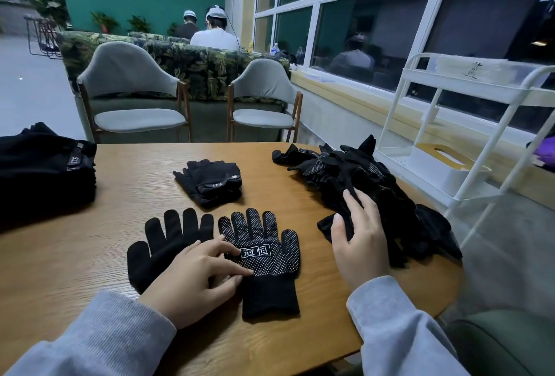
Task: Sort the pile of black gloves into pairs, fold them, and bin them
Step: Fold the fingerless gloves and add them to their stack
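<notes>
Two black gloves lie flat side by side near the table's front: a plain one [168, 240] on the left and a white-dotted one [271, 258] with a printed label on the right. My left hand [198, 279] rests across both, its fingertips touching the dotted glove's palm. A loose pile of black gloves [369, 183] spreads over the table's right side. My right hand [360, 240] lies on the pile's near edge with relaxed fingers. A folded pair of fingerless gloves [211, 181] sits in the middle of the table.
A stack of folded black gloves [45, 171] occupies the far left of the wooden table [90, 255]. A white wire cart [450, 141] holding a white box stands to the right by the window. Two grey chairs face the table's far side; two people sit farther back.
</notes>
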`<state>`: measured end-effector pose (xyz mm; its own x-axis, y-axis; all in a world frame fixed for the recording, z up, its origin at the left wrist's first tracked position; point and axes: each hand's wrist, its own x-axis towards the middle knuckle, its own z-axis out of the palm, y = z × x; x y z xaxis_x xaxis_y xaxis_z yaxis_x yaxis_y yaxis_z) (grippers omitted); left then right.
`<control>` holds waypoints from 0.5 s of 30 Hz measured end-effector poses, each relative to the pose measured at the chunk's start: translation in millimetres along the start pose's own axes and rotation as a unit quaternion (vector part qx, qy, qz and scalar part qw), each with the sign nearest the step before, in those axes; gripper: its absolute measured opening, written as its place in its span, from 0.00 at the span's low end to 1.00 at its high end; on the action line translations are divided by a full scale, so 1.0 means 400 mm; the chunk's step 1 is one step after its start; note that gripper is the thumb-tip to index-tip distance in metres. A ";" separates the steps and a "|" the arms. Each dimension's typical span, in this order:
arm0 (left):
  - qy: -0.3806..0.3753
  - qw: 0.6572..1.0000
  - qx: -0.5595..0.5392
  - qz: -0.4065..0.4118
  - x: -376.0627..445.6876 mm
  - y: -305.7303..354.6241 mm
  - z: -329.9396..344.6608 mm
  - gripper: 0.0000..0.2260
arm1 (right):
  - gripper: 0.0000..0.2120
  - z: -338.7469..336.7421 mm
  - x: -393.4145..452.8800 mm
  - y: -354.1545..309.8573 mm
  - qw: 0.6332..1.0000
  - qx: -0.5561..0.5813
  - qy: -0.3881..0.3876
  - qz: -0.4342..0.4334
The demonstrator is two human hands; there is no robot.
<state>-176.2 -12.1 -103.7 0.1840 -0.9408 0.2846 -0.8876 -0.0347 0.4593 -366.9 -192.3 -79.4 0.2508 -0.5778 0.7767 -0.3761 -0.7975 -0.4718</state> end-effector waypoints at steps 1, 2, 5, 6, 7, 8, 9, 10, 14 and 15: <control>0.018 1.000 -0.013 0.014 -0.001 -0.001 0.000 0.11 | 0.20 0.000 -0.001 -0.007 1.000 0.008 -0.001 -0.008; 0.040 0.998 -0.028 0.026 -0.001 -0.002 0.001 0.11 | 0.20 0.000 -0.003 -0.014 1.000 0.013 0.000 -0.016; 0.099 0.992 -0.066 0.039 -0.002 -0.001 0.002 0.10 | 0.19 0.006 -0.008 -0.034 0.998 0.023 0.007 -0.054; 0.119 0.989 -0.081 0.043 -0.001 0.003 -0.001 0.10 | 0.18 0.010 -0.011 -0.041 0.997 0.029 0.009 -0.068; 0.139 0.985 -0.095 0.049 0.000 0.008 -0.004 0.10 | 0.17 0.014 -0.014 -0.048 0.996 0.038 0.010 -0.080; 0.158 0.980 -0.105 0.055 0.002 0.015 -0.008 0.11 | 0.17 0.017 -0.017 -0.056 0.994 0.050 0.010 -0.091; 0.176 0.976 -0.110 0.062 0.004 0.022 -0.013 0.12 | 0.16 0.019 -0.019 -0.063 0.993 0.065 0.008 -0.103; 0.190 0.973 -0.112 0.068 0.006 0.028 -0.016 0.14 | 0.14 0.021 -0.021 -0.071 0.990 0.083 0.004 -0.117; 0.213 0.965 -0.147 0.029 0.010 0.033 -0.020 0.27 | 0.10 0.033 -0.027 -0.100 0.971 0.171 -0.029 -0.163; 0.213 0.966 -0.148 0.013 0.011 0.032 -0.019 0.29 | 0.10 0.036 -0.029 -0.106 0.968 0.189 -0.039 -0.163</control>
<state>-183.6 -14.2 -90.0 0.3764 -0.7137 0.5907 -0.7463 0.1443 0.6498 -341.1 -154.4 -74.3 0.3732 -0.2849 0.8829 0.0834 -0.9375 -0.3378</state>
